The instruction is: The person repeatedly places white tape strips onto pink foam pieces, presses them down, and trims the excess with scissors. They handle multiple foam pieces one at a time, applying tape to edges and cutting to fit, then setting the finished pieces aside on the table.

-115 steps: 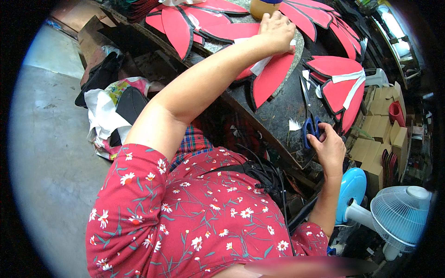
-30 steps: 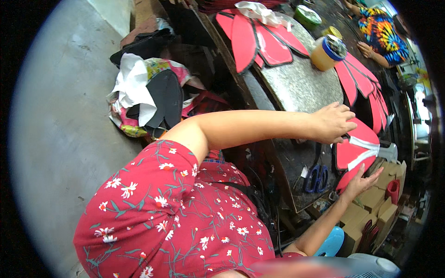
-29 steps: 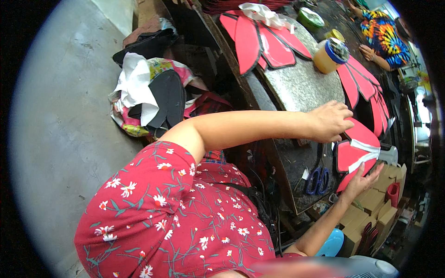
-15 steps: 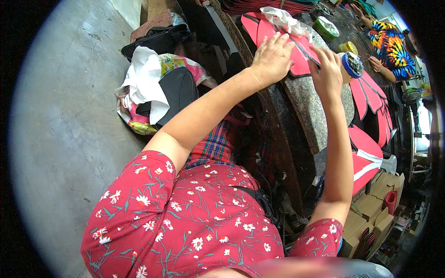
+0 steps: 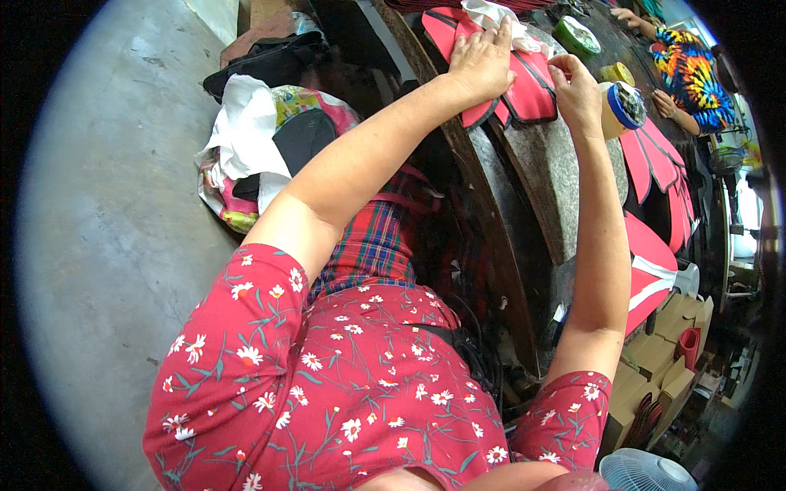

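Observation:
My left hand [image 5: 483, 67] lies flat, fingers stretched out, over red black-edged panels on the worktable. One red panel [image 5: 530, 92] sits between my two hands, and another red panel [image 5: 442, 33] shows beyond the left hand. My right hand [image 5: 577, 94] is at the right edge of the nearer panel, thumb and forefinger bent together in a pinch; whatever is between them is too small to make out. A crumpled white cloth [image 5: 499, 18] rests just past my left fingertips. Right of my right hand stands a blue-rimmed jar [image 5: 616, 114] with dark contents.
Under the panels is a speckled stone slab [image 5: 540, 180]. A green tub [image 5: 577, 37] and a yellow pot [image 5: 616, 74] stand farther back. More red panels [image 5: 655, 164] lie at right. Another person [image 5: 694, 78] is across the table. Cardboard boxes [image 5: 655, 352] stand lower right.
My left hand has moved slightly up and away over the red panels. My right hand's fingers, loosely bent before, have drawn into a pinch. The whole view has shifted slightly.

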Action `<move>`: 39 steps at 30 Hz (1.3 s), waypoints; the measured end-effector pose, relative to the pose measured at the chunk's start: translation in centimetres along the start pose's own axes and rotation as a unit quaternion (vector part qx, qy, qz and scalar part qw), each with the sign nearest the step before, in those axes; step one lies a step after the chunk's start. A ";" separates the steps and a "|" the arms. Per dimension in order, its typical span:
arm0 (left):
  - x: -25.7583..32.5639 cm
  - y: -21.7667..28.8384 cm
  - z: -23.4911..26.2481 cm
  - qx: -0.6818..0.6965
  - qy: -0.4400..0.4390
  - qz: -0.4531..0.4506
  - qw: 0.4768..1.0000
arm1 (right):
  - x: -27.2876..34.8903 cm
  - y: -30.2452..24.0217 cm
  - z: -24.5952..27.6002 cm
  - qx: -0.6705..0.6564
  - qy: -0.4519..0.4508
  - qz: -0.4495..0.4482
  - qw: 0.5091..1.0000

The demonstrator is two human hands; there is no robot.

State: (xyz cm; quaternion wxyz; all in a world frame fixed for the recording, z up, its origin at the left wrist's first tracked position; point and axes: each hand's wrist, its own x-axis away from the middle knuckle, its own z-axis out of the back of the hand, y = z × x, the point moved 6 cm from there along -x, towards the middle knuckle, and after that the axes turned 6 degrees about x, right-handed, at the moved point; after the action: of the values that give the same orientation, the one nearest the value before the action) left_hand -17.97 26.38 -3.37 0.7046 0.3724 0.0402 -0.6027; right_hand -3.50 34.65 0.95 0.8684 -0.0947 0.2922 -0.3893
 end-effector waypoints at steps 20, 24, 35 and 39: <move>0.5 -0.3 -2.0 -0.022 -0.003 0.012 1.000 | 4.5 -1.3 1.7 -0.225 -0.019 -0.042 0.973; -0.3 -0.4 -0.1 0.114 0.028 0.056 0.991 | 13.0 -1.7 5.3 -0.357 -0.049 -0.110 0.926; 13.0 10.5 4.5 0.556 -0.103 0.056 0.823 | 19.3 -3.9 7.6 -0.209 0.056 -0.042 0.975; 13.8 10.0 3.1 0.584 -0.068 0.109 0.802 | 20.4 -5.7 7.4 -0.188 0.014 0.012 0.982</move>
State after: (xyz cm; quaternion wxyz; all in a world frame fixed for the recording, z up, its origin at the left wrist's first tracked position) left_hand -6.70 13.24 -3.38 0.4157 0.6732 -0.4083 -0.4553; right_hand 7.98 15.42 0.34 0.8355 -0.2472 0.3737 -0.3181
